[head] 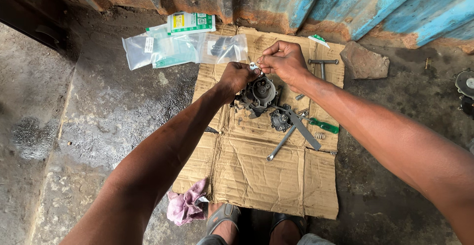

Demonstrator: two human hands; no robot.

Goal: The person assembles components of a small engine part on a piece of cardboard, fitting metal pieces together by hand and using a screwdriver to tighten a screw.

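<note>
Below and between the two hands lies a flattened sheet of cardboard on a grimy concrete floor, and most of the loose parts sit on it. Just under the left hand rests a dark metal carburettor body, touching or nearly touching the knuckles. Nearer the person from it lie a second dark round part, two crossed spanners and a green-handled screwdriver, with small screws and a spring scattered beside them. Past the right hand a T-shaped metal tool lies on the cardboard, and a flat stone sits further out to that side. Beyond the left hand, several clear plastic bags and a green-and-white packet lie against the rusty blue metal wall. A pink rag is bunched at the near corner of the cardboard, beside the person's sandalled feet.

Both hands meet above the carburettor body, fingertips pinched together on a small pale metal piece held between them. The fingers of each hand are curled tight, thumb against forefinger. The piece is too small to tell its shape. Nothing lies between the hands and the carburettor.
</note>
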